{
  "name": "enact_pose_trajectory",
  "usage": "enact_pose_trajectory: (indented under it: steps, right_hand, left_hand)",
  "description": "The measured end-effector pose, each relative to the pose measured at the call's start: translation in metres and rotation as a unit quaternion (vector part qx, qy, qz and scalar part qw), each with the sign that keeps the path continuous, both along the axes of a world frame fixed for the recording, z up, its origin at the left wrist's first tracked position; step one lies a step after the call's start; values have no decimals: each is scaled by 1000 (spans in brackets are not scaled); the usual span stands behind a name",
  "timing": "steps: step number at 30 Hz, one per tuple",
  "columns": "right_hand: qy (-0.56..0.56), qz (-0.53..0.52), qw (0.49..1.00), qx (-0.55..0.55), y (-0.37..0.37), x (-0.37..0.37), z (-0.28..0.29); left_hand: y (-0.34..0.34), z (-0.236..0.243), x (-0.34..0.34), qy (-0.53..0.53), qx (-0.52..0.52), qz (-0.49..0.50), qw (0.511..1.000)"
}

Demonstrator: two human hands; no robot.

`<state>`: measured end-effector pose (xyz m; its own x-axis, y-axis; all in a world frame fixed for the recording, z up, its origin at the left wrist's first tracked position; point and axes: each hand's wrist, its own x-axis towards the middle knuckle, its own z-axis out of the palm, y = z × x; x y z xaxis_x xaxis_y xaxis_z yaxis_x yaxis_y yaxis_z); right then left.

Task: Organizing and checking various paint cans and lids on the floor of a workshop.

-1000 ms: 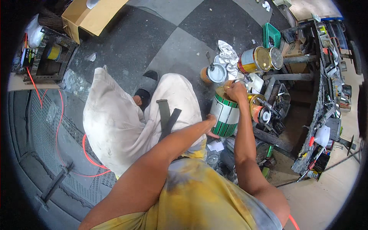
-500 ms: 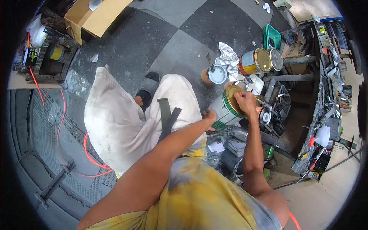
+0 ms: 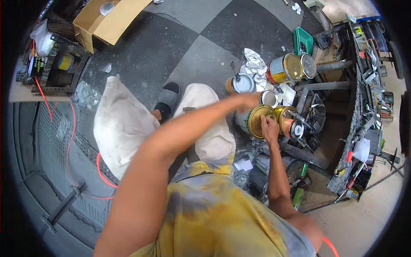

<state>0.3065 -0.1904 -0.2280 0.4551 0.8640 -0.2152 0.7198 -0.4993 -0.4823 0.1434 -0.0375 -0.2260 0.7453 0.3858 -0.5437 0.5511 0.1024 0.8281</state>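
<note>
A large can (image 3: 243, 120) with a gold lid (image 3: 257, 123) stands on the floor beside my right knee. My right hand (image 3: 269, 127) is at the right part of that lid, its fingers bent and pressed together. What they pinch, if anything, is hidden. My left hand (image 3: 249, 102), smeared by motion, reaches over the can's far side, close to a smaller can with a pale top (image 3: 269, 99); its fingers cannot be made out. Just right of my right hand are another gold can (image 3: 283, 112) and a small can with a white-ringed top (image 3: 296, 129).
Farther off stand an open can of pale blue paint (image 3: 243, 83), a crumpled white cloth (image 3: 255, 64), two more gold-lidded cans (image 3: 292, 67) and a green basket (image 3: 303, 40). A cluttered bench (image 3: 357, 98) lies right; a cardboard box (image 3: 115, 21) sits at the far left.
The large can, tilted before, now stands more upright and farther away. My left hand has left its lower side and swung up and right across it. My right hand has moved nearer, still at the lid.
</note>
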Motion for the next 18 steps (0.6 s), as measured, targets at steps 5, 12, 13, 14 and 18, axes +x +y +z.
enact_pose_trajectory:
  steps: [5, 12, 13, 14, 18]
  right_hand:
    - [37, -20, 998, -46, -4, 9, -4]
    - [-138, 47, 989, -8, 43, 7, 1]
    - [-135, 44, 990, -3, 65, -12, 21]
    - [-106, 88, 990, -9, 85, -19, 29]
    - [-11, 232, 959, 160, 155, -45, 13]
  left_hand:
    - [88, 137, -48, 127, 264, -205, 934]
    - [5, 222, -155, 58, 280, -254, 924]
    - [-14, 205, -165, 18, 287, -248, 925]
    - [-23, 205, -163, 17, 285, -248, 926]
    - [-33, 208, -146, 15, 295, -405, 865]
